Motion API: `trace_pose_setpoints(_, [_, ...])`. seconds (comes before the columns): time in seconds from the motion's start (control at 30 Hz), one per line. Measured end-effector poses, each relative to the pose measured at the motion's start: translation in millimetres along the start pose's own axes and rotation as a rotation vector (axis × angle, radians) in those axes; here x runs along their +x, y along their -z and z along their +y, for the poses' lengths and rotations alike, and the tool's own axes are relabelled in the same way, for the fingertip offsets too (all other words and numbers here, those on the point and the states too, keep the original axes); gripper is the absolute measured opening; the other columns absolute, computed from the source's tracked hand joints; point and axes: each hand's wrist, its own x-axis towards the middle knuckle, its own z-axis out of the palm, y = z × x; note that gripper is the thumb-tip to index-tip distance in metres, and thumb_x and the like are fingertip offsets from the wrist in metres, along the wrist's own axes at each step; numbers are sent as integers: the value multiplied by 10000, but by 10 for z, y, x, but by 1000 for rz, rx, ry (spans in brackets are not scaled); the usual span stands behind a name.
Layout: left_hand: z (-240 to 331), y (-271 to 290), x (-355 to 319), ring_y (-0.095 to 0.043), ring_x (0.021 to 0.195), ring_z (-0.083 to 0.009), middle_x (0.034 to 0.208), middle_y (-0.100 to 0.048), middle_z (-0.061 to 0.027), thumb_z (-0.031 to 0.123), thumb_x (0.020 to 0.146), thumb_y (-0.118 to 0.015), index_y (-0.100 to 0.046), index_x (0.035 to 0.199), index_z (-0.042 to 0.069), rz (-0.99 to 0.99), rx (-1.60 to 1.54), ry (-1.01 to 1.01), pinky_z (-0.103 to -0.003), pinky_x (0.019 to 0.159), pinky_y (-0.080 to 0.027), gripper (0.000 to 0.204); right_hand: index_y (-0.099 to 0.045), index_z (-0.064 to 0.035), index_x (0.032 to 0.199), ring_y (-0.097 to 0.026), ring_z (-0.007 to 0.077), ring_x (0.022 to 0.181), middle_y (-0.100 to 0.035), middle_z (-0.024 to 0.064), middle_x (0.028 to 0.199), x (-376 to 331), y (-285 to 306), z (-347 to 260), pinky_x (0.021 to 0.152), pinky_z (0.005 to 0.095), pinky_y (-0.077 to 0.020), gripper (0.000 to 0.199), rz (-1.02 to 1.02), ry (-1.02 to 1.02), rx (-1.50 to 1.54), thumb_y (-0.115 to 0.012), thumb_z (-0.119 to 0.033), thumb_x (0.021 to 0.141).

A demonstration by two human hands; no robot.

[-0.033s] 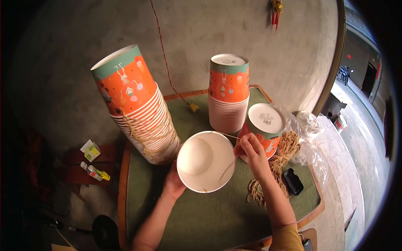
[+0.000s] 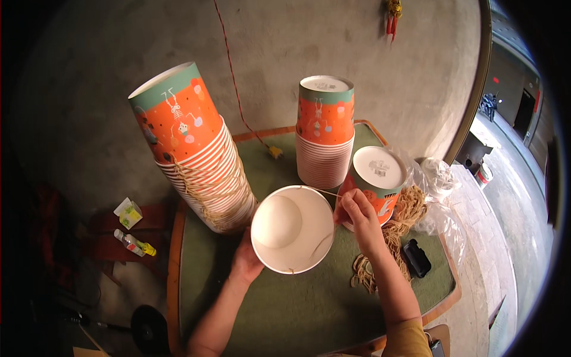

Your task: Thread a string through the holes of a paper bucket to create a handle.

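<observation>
My left hand (image 2: 245, 260) holds a white-lined paper bucket (image 2: 313, 217) from its left side, fingers mostly hidden behind it. The bucket's open mouth is tilted up toward me. A thin tan cord (image 2: 326, 192) runs from the far rim to my right hand (image 2: 357, 209), which pinches it just right of the bucket. Another bit of cord hangs inside the bucket, and a small knot or end shows at the near rim. Right behind my right hand stands an upturned orange and green bucket (image 2: 379, 166). A pile of tan cords (image 2: 409, 217) lies beside it.
On the green-topped table (image 2: 309, 309), a tall leaning stack of buckets (image 2: 178, 122) with cords stands left; another upturned stack (image 2: 325, 119) stands at the back. A black case (image 2: 416, 259), clear plastic bags (image 2: 440, 178) and a yellow plug (image 2: 275, 153) are also there. A bottle (image 2: 129, 243) is off left.
</observation>
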Motion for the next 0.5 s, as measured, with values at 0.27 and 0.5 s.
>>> trace_pose_setpoints(0.27, [-37,117,23,-511,1269,-254,1392,-529,-96,324,1050,-407,-448,1408,68,41,23,-41,-434,1052,-446,441,-535,-101,950,-378,33,523,-462,-62,674,-5,28,-40,475,198,-271,216,-82,-173,99,-515,-300,1031])
trace_pose_setpoints(0.5, [-28,77,-5,-529,1250,-256,1383,-538,-106,297,1034,-452,-464,1395,58,8,-31,-29,-432,1041,-459,434,-549,-87,983,-358,22,532,-459,-64,702,-27,-37,-2,473,200,-249,199,-171,-189,12,-556,-283,1016])
